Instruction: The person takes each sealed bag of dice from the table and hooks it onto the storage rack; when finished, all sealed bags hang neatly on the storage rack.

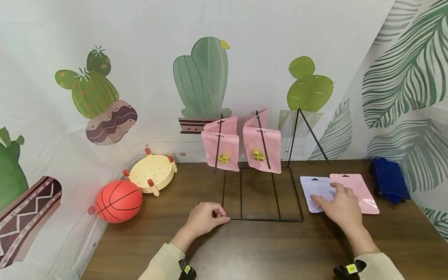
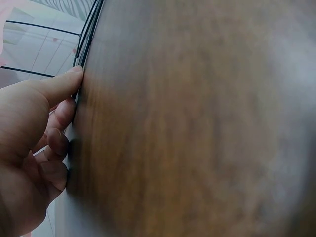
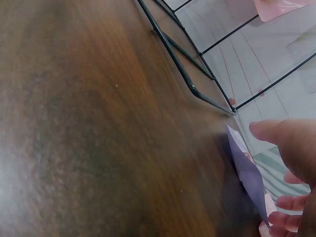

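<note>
A black wire display rack (image 1: 265, 219) stands on the table, two pink zip pouches (image 1: 221, 151) hanging on its left and middle prongs with yellow dice showing on them. The right prong (image 1: 301, 109) carries nothing. My left hand (image 1: 205, 218) pinches the rack's front left corner, its thumb on the wire in the left wrist view. On the table right of the rack lie a lavender pouch (image 1: 311, 190) and a flat pink pouch (image 1: 359, 187). Over the lavender pouch is my right hand (image 1: 343, 207), thumb apart from the fingers, fingertips close at its right edge.
An orange-red toy basketball (image 1: 119, 201) sits at the left edge of the table beside a pale yellow round board (image 1: 152, 172) with red-tipped legs. At the right edge is a blue toy vehicle (image 1: 390, 180). A cactus-print curtain (image 1: 255, 18) hangs behind the table.
</note>
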### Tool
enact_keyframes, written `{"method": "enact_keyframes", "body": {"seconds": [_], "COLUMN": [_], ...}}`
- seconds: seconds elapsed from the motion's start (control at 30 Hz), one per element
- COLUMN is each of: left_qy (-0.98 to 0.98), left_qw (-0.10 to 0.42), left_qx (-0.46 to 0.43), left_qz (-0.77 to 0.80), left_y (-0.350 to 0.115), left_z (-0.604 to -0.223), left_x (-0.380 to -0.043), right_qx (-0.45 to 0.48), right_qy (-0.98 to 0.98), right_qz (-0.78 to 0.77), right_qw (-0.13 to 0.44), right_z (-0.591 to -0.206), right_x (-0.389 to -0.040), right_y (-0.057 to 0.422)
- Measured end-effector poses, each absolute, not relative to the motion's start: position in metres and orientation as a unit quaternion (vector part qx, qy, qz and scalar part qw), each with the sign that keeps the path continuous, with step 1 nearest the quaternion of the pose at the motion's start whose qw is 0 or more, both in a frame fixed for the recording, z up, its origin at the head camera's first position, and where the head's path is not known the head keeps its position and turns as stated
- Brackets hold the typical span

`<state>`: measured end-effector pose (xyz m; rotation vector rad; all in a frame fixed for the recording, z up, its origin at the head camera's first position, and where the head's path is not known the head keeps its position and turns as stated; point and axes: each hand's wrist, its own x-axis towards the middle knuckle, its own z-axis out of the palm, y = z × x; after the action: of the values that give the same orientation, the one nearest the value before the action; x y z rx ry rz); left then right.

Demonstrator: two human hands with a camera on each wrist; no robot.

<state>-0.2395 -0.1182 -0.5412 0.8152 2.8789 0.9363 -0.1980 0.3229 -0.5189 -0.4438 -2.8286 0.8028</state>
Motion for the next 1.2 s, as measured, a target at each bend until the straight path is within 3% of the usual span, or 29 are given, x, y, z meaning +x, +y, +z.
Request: {"method": "enact_keyframes", "body": {"seconds": [0.8,1.2], "left_qy": [0.918,0.918], "left_qw": [0.000,0.006], "left_qx": [0.265,0.264], "left_qz": [0.296,0.297], "left_y": [-0.117,-0.118], "left_z": [-0.540,-0.540], "left_x": [-0.239,-0.239], "right_qx": [-0.133,-0.113], "right_qy": [-0.941,-0.915], "right_qz": [0.312,0.387], "right_qw": [0.015,0.018], "right_z": [-0.508,-0.504], "right_x": [-0.185,-0.168], "right_y": [0.339,0.350]}}
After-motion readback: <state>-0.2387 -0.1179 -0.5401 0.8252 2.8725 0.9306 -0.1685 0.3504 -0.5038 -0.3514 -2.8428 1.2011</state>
